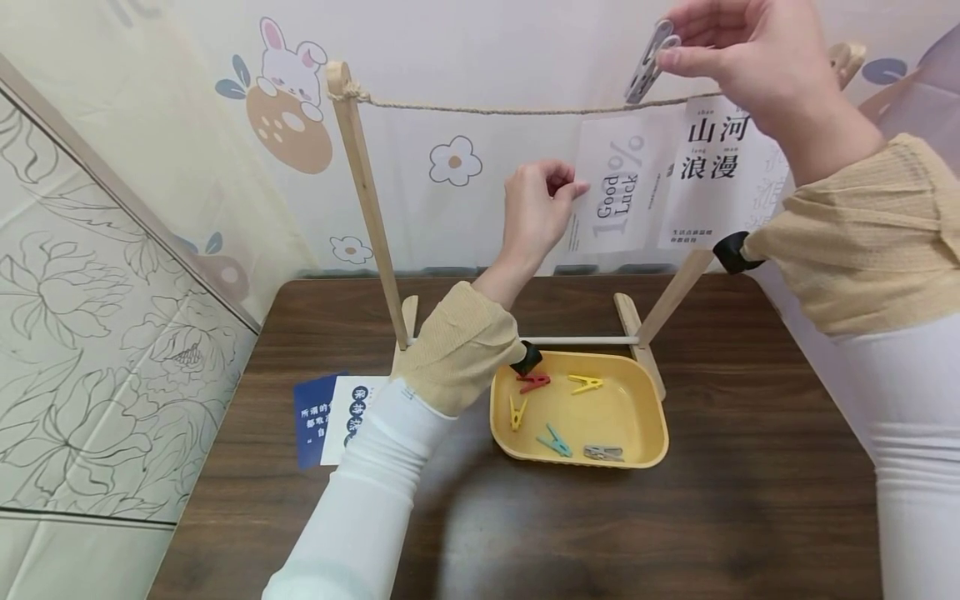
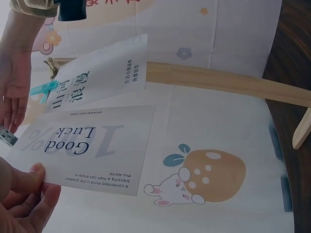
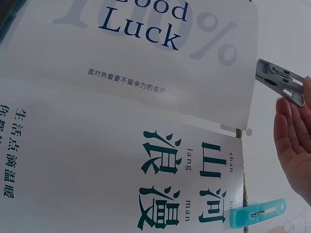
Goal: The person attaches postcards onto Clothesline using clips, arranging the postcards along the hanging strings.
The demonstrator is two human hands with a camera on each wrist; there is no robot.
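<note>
My left hand (image 1: pixel 536 204) pinches a white "Good Luck" card (image 1: pixel 611 187) by its edge, thumb on the printed face in the left wrist view. The card is held up beside the twine line (image 1: pixel 480 111). Above the line, my right hand (image 1: pixel 772 71) grips a grey clothespin (image 1: pixel 649 65) between thumb and fingers. In the right wrist view the tip of this clothespin (image 3: pixel 279 80) is right at the card's upper edge. A second white card (image 1: pixel 701 200) with large Chinese characters hangs from the line, clipped by a teal clothespin (image 3: pixel 257 213).
Wooden posts (image 1: pixel 367 192) hold the line, joined low down by a white bar (image 1: pixel 577 340). Below, a yellow basket (image 1: pixel 655 417) contains several clothespins in red, yellow, teal and grey. Blue (image 1: pixel 311 425) and white (image 1: pixel 337 425) cards lie left on the dark wooden table (image 1: pixel 750 500).
</note>
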